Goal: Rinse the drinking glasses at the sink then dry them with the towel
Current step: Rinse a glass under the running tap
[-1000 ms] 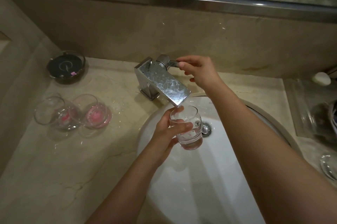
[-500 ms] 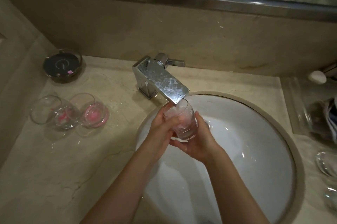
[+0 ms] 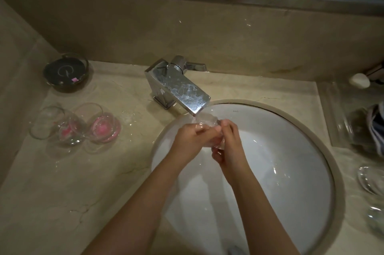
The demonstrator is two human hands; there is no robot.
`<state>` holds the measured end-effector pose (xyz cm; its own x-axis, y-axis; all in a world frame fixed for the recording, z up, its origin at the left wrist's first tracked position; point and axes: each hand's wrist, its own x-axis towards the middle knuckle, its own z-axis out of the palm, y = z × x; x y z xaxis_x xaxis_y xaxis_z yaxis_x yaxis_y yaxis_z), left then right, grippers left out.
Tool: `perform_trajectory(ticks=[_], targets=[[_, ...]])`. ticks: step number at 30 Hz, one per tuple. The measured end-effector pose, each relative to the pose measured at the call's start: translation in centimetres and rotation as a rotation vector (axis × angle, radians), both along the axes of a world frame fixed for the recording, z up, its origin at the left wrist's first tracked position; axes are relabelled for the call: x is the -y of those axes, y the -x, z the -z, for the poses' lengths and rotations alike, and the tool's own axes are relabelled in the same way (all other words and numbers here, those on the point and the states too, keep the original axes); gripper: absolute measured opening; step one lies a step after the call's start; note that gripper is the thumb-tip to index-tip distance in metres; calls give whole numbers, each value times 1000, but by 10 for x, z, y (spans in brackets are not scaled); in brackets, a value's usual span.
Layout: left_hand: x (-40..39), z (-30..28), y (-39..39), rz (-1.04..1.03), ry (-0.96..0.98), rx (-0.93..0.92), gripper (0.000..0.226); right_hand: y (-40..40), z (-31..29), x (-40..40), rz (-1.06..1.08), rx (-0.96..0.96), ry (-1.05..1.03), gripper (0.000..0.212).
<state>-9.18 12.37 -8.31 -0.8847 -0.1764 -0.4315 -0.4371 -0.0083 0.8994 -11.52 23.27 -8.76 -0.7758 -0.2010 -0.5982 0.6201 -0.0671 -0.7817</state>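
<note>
A clear drinking glass (image 3: 204, 120) sits under the spout of the chrome faucet (image 3: 178, 86), over the white sink (image 3: 291, 161). My left hand (image 3: 190, 140) grips its left side and my right hand (image 3: 229, 144) holds its right side, fingers curled over the rim. Both hands hide most of the glass. Two more clear glasses with pink residue stand on the counter at the left, one (image 3: 56, 126) beside the other (image 3: 99, 123). No towel is in view.
A dark round dish (image 3: 66, 71) stands at the back left of the marble counter (image 3: 83, 192). At the right lie a clear tray (image 3: 340, 121) with dark items, a white soap (image 3: 359, 80) and more glassware (image 3: 371, 180) near the edge.
My right hand left the faucet handle and came down onto the glass. Both hands now hold it tilted under the spout, closer to the faucet.
</note>
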Motion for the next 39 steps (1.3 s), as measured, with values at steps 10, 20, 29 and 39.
perform_trajectory(ticks=[10, 20, 29, 39], targets=[[10, -18, 3, 121, -101, -6, 12, 29, -10, -23, -347, 177, -143, 70], [14, -9, 7, 3, -327, -10, 31, 39, -22, -33, -510, 56, -84, 46], [19, -13, 6, -17, -319, -43, 21, 37, -12, -41, -493, -212, -54, 47], [15, -16, 9, -25, -303, -37, 19, 34, -15, -42, -407, -35, -1, 24]])
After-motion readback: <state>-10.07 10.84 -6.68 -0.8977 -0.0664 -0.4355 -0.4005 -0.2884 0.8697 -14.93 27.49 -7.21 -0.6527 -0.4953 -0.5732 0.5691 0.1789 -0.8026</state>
